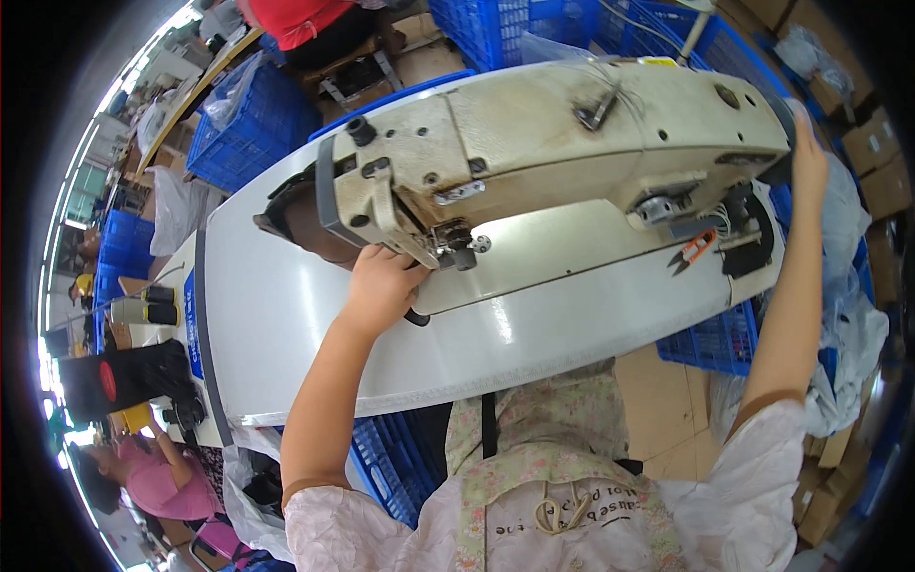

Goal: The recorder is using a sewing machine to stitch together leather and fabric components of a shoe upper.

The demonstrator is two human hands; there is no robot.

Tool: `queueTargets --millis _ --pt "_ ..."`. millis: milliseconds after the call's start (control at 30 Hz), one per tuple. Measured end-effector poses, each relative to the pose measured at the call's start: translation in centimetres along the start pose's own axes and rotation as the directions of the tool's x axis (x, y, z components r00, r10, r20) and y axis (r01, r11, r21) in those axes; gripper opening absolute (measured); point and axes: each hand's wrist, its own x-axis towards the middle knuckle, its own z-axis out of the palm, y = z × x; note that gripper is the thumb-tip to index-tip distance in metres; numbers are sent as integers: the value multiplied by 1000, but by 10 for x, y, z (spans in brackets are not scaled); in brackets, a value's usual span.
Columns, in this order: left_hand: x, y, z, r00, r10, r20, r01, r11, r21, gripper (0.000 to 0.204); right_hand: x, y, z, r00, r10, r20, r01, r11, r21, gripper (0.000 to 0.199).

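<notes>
A cream-coloured sewing machine (543, 124) stands on a pale table in front of me. My left hand (383, 291) is closed, its bent fingers at the needle and presser-foot area (453, 243). What those fingers pinch is hidden. Dark brown fabric (319, 224) lies just beyond them, behind the machine's head, and a small dark curved end (416, 317) sticks out beside the palm. At the machine's right end, my right hand (808, 148) grips the dark handwheel (782, 157). Orange-handled thread snips (694, 250) rest near the base of the machine's arm.
Blue plastic crates (253, 124) stand beyond and beside the pale tabletop (534, 348). Dark thread cones (160, 303) sit at the left. A person in red (300, 24) and a person in pink (152, 472) are nearby. Cardboard boxes (872, 148) and clear plastic bags (843, 305) line the right.
</notes>
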Motion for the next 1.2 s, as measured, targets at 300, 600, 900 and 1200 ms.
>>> queueTargets --millis 300,600,900,1200 --pt "-6 -4 1 990 -62 123 56 997 57 60 -26 -35 -18 956 -208 -205 197 978 -71 48" --pt "7 -7 2 990 -23 141 22 1000 12 48 -182 -9 -45 604 -554 573 697 716 -43 19" --pt "2 -1 -10 964 -65 258 -48 912 408 51 -228 -42 23 432 -698 571 769 616 170 24" --pt "22 40 -11 866 -276 417 -3 831 556 34 -306 -130 37 421 -574 702 450 805 388 27"
